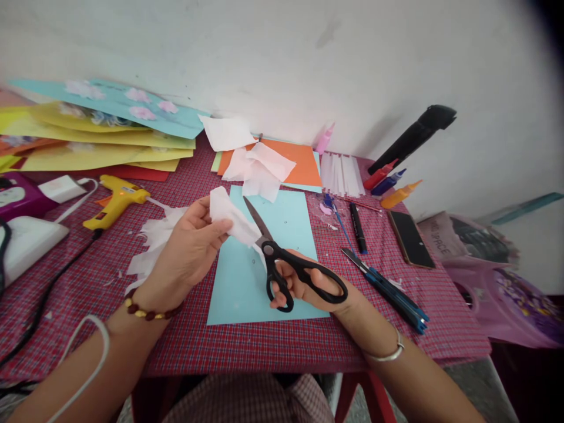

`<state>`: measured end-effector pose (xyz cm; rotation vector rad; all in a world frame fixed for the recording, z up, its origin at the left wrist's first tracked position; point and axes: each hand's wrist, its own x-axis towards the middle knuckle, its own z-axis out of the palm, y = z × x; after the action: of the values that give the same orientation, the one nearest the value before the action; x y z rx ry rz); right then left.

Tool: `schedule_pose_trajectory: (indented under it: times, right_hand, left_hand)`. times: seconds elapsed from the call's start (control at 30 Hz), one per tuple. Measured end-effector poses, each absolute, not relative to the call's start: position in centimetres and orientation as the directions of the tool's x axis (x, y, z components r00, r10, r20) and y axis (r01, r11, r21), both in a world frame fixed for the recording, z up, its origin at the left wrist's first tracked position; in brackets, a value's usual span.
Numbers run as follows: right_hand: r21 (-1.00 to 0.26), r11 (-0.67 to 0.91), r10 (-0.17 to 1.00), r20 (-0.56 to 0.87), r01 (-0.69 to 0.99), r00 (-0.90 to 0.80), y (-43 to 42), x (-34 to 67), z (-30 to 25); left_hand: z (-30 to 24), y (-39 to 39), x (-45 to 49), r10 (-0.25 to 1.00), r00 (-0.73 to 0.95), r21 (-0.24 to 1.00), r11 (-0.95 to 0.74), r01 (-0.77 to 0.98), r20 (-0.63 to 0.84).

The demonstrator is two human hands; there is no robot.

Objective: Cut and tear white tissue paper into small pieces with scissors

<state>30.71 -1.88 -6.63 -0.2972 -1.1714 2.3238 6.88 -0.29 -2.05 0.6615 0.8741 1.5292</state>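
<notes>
My left hand (194,241) pinches a small piece of white tissue paper (231,218) between thumb and fingers. My right hand (304,282) has its fingers through the handles of black-handled scissors (275,249). The blades are spread and meet the right end of the tissue piece. Both hands hover over a light blue paper sheet (264,305) on the table. More torn white tissue (152,249) lies beside my left wrist, partly hidden by it. Other tissue pieces (264,167) rest on an orange sheet (304,158) behind.
At left are a yellow glue gun (121,200), a power strip (17,197) and stacked coloured papers (145,150). To the right lie a box cutter (388,291), marker (358,228), phone (412,238), glue sticks (341,174) and paint tubes (400,194).
</notes>
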Motion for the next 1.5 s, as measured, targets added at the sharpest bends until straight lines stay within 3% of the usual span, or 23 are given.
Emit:
schedule_pose_trajectory:
  times: [0.3, 0.43, 0.53, 0.67, 0.9, 1.0, 1.27, 1.33, 1.43, 1.5]
  right_hand:
    - [-0.798, -0.459, 0.619, 0.028, -0.391, -0.785, -2.7, 30.1, -5.4]
    - [-0.826, -0.412, 0.640, 0.039, -0.385, -0.767, -2.9, 29.8, -5.0]
    - [-0.820, -0.410, 0.640, 0.053, -0.400, -0.767, -2.9, 29.7, -5.1]
    - [-0.828, -0.415, 0.645, 0.025, -0.378, -0.764, -2.9, 29.7, -4.9]
    - [-0.869, -0.348, 0.631, 0.061, -0.352, -0.773, -3.0, 29.8, -5.3]
    - [-0.857, -0.342, 0.621, 0.101, -0.384, -0.777, -2.8, 29.9, -6.3]
    - [-0.776, -0.434, 0.623, 0.109, -0.459, -0.774, -2.5, 29.9, -6.0]
    - [-0.758, -0.444, 0.639, 0.107, -0.479, -0.762, -2.5, 30.0, -5.9]
    - [-0.764, -0.446, 0.658, 0.075, -0.467, -0.749, -2.5, 30.0, -5.9]
    - [-0.774, -0.445, 0.663, 0.053, -0.450, -0.747, -2.5, 30.1, -5.9]
  left_hand:
    - [-1.9, -0.3, 6.9, 0.987, -0.114, 0.788, 0.016, -0.616, -0.109]
    - [-2.0, -0.4, 6.8, 0.954, 0.121, 0.681, 0.281, -0.676, -0.274]
    - [-2.1, -0.7, 7.0, 0.916, 0.267, 0.624, 0.399, -0.672, -0.298]
    - [-2.1, -1.0, 7.0, 0.942, 0.243, 0.658, 0.336, -0.674, -0.231]
    - [-2.1, 0.0, 5.7, 0.982, -0.139, 0.751, 0.007, -0.661, -0.131]
    - [-1.6, 0.0, 5.5, 0.981, -0.163, 0.767, -0.027, -0.641, -0.102]
    - [-0.9, -0.1, 4.7, 0.984, -0.122, 0.586, -0.025, -0.810, -0.127]
    - [-2.0, 0.0, 5.5, 0.982, -0.008, 0.601, 0.110, -0.791, -0.190]
    - [-3.7, -0.4, 7.5, 0.897, 0.351, 0.676, 0.436, -0.594, -0.270]
    - [-3.9, -0.9, 8.6, 0.852, 0.482, 0.737, 0.457, -0.497, -0.203]
